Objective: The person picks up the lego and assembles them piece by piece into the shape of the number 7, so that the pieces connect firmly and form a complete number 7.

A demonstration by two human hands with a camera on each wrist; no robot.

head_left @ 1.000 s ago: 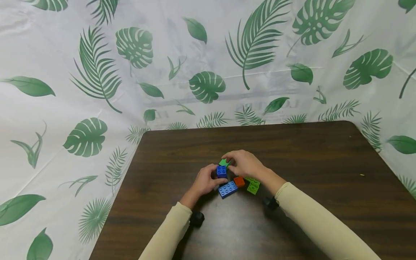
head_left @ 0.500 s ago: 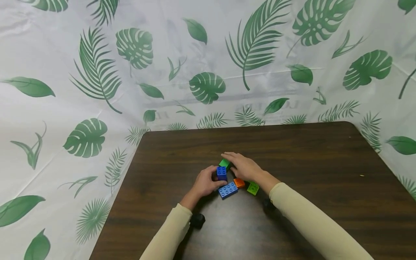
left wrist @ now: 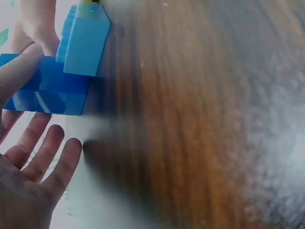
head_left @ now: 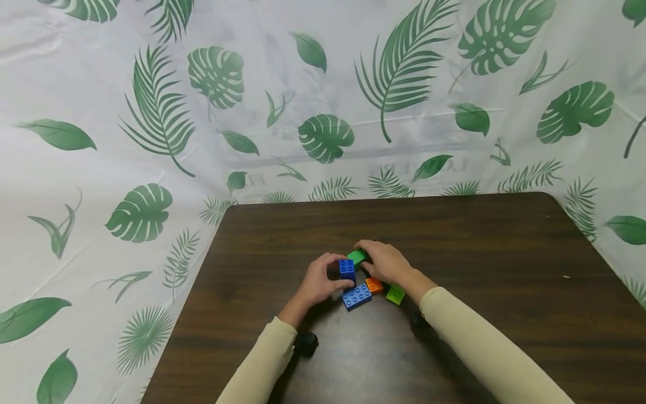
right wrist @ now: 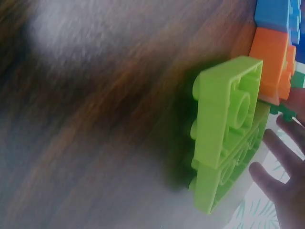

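Observation:
In the head view my left hand (head_left: 318,282) holds a dark blue toy building brick (head_left: 346,268), thumb on the near side and fingers on the far side. The left wrist view shows its thumb across the dark blue brick (left wrist: 55,83), with other fingers spread below. Just behind that brick, my right hand (head_left: 387,264) pinches a green brick (head_left: 356,257) between thumb and fingers. Mostly hidden in the right wrist view is the green brick (right wrist: 298,79). Nearer the person lie a light blue brick (head_left: 356,297) and an orange brick (head_left: 374,285).
Lime green bricks lie below the right wrist; one lime brick (head_left: 396,294) shows in the head view. Two lime pieces (right wrist: 214,114) show their hollow undersides in the right wrist view. The brown wooden table (head_left: 479,241) ends at a leaf-patterned white curtain (head_left: 282,101).
My right hand opened over the green brick, then closed its fingers on it; the green brick has turned and shifted slightly right. The left hand stays on the dark blue brick.

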